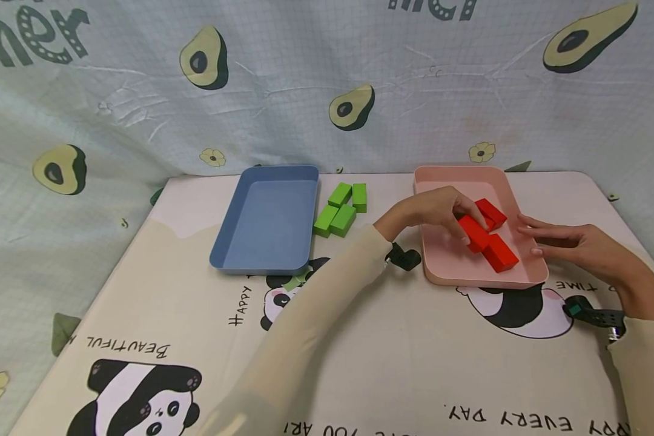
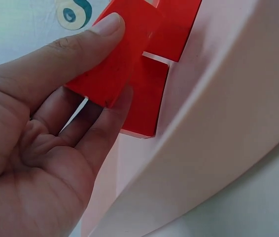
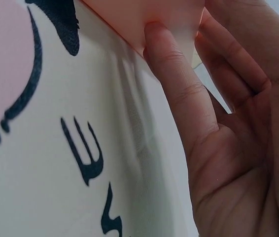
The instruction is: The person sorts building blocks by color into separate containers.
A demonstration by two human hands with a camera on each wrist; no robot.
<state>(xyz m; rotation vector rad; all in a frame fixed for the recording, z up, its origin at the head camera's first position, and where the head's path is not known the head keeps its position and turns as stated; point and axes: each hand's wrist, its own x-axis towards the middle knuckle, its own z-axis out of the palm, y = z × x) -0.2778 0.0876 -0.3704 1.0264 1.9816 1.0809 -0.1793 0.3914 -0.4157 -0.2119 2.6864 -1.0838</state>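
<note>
Well left of the left hand: blue tray, smooth, shallow, roughly rectangular, rounded corners. It sits on the table, cream cover printed with pandas and lettering. Between that tray and the left hand: four green blocks, plain sharp-edged cuboids, smooth faces, bunched close beside the tray's right wall.

Left hand reaches over the left rim of the pink tray, arm slanting in from lower left, cream sleeve, black device at the wrist. It's closed partway in a pinch: thumb on one face of a red block, fingers on the other side. Block is tilted in the left wrist view; can't tell if it touches the tray floor. Just beyond those fingertips: two more red blocks, same smooth cuboid shape, inside the pink tray.

Pink tray lies between the hands, same smooth shallow build, rounded corners. Right hand is at its right wall: thumb and fingers extended and spread, fingertip touching the wall, no block in it. Behind both hands: wrinkled, slightly shiny sheet, avocado print.
</note>
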